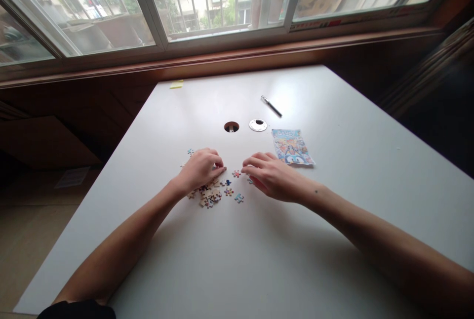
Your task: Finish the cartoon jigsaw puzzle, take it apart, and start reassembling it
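Observation:
My left hand (202, 168) is closed in a pinch on a small jigsaw puzzle piece (224, 168), of which only an edge shows. Beneath and in front of that hand lies a pile of puzzle pieces (211, 194), many with their plain beige backs up. Across from it, my right hand (272, 176) is low over the table, fingers bent and loosely apart, with nothing visible between them. By its fingertips lies a red and pink piece (236, 174). Another piece (250, 179) is partly hidden under the right fingers. A light blue piece (239, 198) lies apart from the pile.
A colourful picture sheet (293, 147) lies beyond my right hand on the white table (259, 250). Farther back are a round cable hole (231, 127), its metal cover (258, 125) and a pen (271, 106). Yellow tape (177, 84) marks the far left edge, below the window.

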The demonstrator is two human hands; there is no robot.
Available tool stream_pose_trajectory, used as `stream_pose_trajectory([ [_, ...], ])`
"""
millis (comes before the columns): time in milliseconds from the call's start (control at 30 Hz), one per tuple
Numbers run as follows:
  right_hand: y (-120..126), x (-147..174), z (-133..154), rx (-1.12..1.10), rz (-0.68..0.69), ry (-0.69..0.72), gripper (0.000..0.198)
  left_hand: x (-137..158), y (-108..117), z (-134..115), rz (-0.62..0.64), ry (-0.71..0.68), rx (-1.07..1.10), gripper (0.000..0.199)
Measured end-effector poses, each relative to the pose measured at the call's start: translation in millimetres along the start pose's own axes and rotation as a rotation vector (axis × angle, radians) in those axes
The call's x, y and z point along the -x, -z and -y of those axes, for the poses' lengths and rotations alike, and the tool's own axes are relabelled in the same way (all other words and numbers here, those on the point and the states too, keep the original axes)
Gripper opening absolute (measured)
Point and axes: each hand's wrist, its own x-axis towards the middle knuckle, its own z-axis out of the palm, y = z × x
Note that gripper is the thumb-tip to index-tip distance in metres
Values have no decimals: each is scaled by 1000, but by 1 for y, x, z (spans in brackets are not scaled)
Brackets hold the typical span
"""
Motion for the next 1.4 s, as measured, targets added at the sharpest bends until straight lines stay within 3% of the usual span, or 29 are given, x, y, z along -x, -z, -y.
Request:
stream_pose_trajectory([
  [167,-6,1,2,27,13,31,36,0,-6,-6,-65,-71,-89,16],
  [367,-7,2,-7,90,-13,-73,29,3,-19,-12,-97,-206,-188,21],
  [533,-7,2,-8,86,-10,-83,29,2,-25,-12,-99,-172,-92,20],
  [633,-6,2,-8,77,-15,-84,29,-1,-18,-10,-68,-136,16,21],
  [767,-5,3,-9,69,-10,-90,30,-2,7,1,-59,-61,184,25],
  [967,-7,2,-10,59,-20,-83,30,4,40,18,81,-27,85,16],
  [1100,-6,2,-9,56,-24,-82,29,7,43,21,157,-19,51,16],
  [1400,-4,2,-8,51,-18,-85,30,4,35,30,147,6,22,14],
])
